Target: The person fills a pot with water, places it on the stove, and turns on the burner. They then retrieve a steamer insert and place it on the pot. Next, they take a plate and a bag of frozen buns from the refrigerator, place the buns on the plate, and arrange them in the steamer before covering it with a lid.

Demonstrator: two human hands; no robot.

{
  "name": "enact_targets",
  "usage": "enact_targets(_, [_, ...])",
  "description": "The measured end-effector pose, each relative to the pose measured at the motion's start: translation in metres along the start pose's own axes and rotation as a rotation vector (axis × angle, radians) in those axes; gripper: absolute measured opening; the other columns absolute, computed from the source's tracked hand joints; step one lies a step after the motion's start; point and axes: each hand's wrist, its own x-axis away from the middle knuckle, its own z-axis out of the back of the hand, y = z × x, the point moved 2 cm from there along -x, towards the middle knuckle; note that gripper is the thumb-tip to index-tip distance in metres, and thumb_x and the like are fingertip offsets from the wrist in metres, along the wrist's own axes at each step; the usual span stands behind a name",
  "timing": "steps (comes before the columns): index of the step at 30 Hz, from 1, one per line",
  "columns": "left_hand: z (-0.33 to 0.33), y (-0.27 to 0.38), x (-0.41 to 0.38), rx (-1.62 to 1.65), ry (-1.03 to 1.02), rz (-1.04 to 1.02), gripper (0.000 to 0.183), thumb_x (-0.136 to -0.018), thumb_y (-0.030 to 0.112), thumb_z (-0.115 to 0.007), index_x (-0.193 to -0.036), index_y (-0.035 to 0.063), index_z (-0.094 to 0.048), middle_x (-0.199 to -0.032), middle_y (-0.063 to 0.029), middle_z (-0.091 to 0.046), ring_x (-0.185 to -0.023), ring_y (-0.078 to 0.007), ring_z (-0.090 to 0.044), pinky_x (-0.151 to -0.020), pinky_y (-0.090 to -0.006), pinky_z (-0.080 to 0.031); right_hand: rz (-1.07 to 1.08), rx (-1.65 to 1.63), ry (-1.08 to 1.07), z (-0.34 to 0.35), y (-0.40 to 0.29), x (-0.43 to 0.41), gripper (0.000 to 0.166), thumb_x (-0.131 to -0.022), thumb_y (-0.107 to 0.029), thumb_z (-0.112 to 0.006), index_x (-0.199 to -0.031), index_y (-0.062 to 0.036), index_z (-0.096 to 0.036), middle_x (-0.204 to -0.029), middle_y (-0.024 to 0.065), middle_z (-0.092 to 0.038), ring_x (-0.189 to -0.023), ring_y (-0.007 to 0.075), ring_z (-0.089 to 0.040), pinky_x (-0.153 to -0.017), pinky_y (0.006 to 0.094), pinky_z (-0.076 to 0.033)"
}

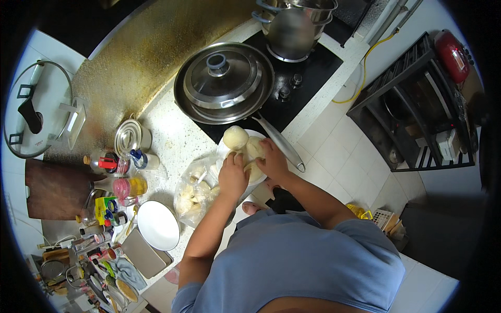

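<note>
Both my hands are over a white plate that holds several pale round buns. My left hand rests with curled fingers on a bun at the plate's left side; whether it grips it is hidden. On the right, my right hand has its thumb and fingers against the buns near the plate's rim, and its hold is also unclear. Beside my left hand lies a clear plastic bag with more pale pieces in it. Behind the plate stands a wide frying pan with a metal lid inside it.
The pan's handle reaches past the counter edge at my right. A steel pot stands on the far burner of the black hob. To the left are a white bowl, a metal tin, oil bottles and a baking tray.
</note>
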Motion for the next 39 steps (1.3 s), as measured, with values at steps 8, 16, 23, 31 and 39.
enact_targets(8, [0.009, -0.011, 0.026, 0.038, 0.103, -0.097, 0.01, -0.068, 0.014, -0.065, -0.07, 0.0056, -0.06, -0.076, -0.0098, -0.059, -0.076, -0.0256, -0.056, -0.086, -0.0386, -0.039, 0.042, 0.01, -0.053, 0.002, -0.007, -0.001, 0.025, -0.076, -0.013, -0.057, -0.098, -0.0015, -0.055, -0.11, 0.0131, -0.052, -0.098, 0.0318, -0.051, -0.083, 0.0373, -0.043])
enact_targets(16, [0.053, -0.006, 0.074, -0.065, 0.325, -0.014, 0.037, -0.069, 0.008, -0.063, -0.105, 0.009, -0.058, -0.093, -0.0118, -0.061, -0.091, -0.0244, -0.057, -0.097, -0.0452, -0.029, 0.172, 0.097, -0.007, 0.025, -0.019, 0.027, 0.039, -0.077, -0.008, -0.052, -0.115, -0.0036, -0.05, -0.118, 0.0173, -0.049, -0.107, 0.0348, -0.045, -0.092, 0.0393, -0.037])
enact_targets(23, [0.033, -0.033, 0.129, 0.186, 0.168, 0.023, 0.036, -0.071, 0.004, -0.06, -0.107, 0.0055, -0.058, -0.098, -0.0138, -0.06, -0.096, -0.0267, -0.056, -0.094, -0.0421, -0.035, 0.014, 0.074, -0.24, 0.023, 0.016, 0.053, 0.049, -0.074, -0.004, -0.053, -0.122, -0.0053, -0.045, -0.105, 0.016, -0.055, -0.098, 0.0307, -0.053, -0.085, 0.0386, -0.042])
enact_targets(31, [0.02, -0.017, 0.131, 0.309, 0.171, -0.029, 0.03, -0.07, 0.003, -0.06, -0.1, 0.0064, -0.06, -0.103, -0.0134, -0.057, -0.096, -0.0284, -0.055, -0.092, -0.0408, -0.038, 0.183, 0.12, 0.009, 0.022, -0.026, 0.039, 0.042, -0.073, -0.004, -0.055, -0.115, -0.0039, -0.05, -0.102, 0.0155, -0.058, -0.096, 0.0319, -0.054, -0.083, 0.038, -0.043])
enact_targets(39, [0.018, -0.016, 0.146, 0.261, 0.155, -0.099, 0.026, -0.07, 0.004, -0.06, -0.096, 0.0093, -0.061, -0.098, -0.0079, -0.06, -0.088, -0.0229, -0.058, -0.094, -0.0438, -0.036, 0.158, 0.132, -0.046, 0.019, -0.017, 0.039, 0.035, -0.071, -0.004, -0.05, -0.106, -0.0008, -0.055, -0.109, 0.0167, -0.054, -0.094, 0.0331, -0.054, -0.086, 0.0416, -0.04])
